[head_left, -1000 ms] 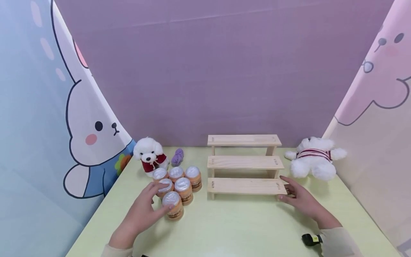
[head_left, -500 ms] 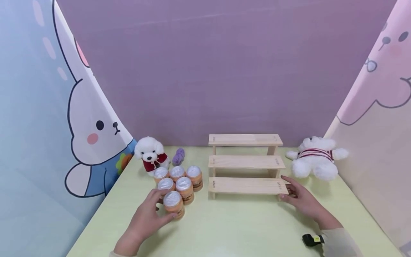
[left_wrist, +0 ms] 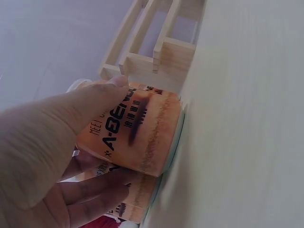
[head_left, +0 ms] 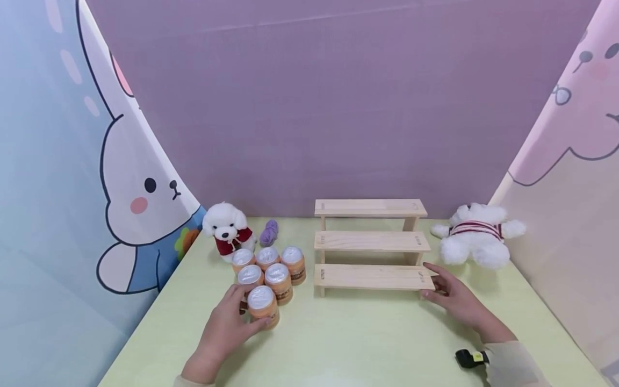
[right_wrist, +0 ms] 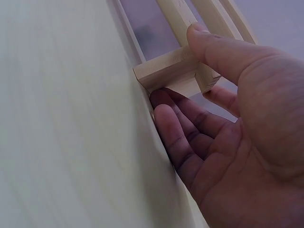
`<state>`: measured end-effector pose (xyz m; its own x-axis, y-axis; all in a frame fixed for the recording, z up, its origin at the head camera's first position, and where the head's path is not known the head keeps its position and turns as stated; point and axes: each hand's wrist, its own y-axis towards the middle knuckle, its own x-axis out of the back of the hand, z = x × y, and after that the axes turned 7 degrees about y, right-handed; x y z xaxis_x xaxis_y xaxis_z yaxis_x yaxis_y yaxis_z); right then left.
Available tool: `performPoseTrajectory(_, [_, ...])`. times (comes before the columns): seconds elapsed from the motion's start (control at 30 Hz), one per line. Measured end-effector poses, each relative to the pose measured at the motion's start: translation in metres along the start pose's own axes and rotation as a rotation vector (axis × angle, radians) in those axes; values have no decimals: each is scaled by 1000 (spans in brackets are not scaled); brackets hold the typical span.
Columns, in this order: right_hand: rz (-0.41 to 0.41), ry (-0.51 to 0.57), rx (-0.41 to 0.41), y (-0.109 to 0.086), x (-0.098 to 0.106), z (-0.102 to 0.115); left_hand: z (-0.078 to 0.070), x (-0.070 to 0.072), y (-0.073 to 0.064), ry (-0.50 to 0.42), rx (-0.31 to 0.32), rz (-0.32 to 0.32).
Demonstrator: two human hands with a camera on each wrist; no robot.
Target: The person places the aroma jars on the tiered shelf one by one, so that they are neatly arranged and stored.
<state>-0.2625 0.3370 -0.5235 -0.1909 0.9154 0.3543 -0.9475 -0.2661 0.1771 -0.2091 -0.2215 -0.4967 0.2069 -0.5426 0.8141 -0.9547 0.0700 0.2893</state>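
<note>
Left grip (head_left: 226, 327) clamped round the front jar (head_left: 261, 298), a second jar (head_left: 249, 274) crowding just beyond it: a sideways tug could topple that neighbour, while the right grip (head_left: 456, 302), pinching one end of the wooden shelf (head_left: 369, 277), might skew it if pulled
</note>
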Motion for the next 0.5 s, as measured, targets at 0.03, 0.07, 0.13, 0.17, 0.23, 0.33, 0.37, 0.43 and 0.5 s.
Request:
performPoseTrajectory(0.03, [1,0,-1,0,0,0,0,0,0,-3,2,-2])
performPoseTrajectory(0.07, [1,1,-2,0,0,0,0,0,0,-5,2,-4])
performPoseTrajectory(0.13, [0,1,-1,0,0,1,0,0,0,-11,1,-9])
performPoseTrajectory(0.17, [0,3,-1,0,0,1,0,0,1,-13,0,-13])
performPoseTrajectory(0.23, [1,7,-1,0,0,1,1,-1,1,-22,-6,-21])
performPoseTrajectory(0.33, [5,13,-1,0,0,1,3,-3,1,-47,-21,-40])
performPoseTrajectory(0.37, [7,14,-2,0,0,1,4,-3,1,-60,-26,-45])
performPoseTrajectory(0.43, [10,16,-4,0,0,0,5,-4,1,-83,-39,-57])
performPoseTrajectory(0.5, [11,22,-9,0,0,0,6,-4,0,-102,-49,-64])
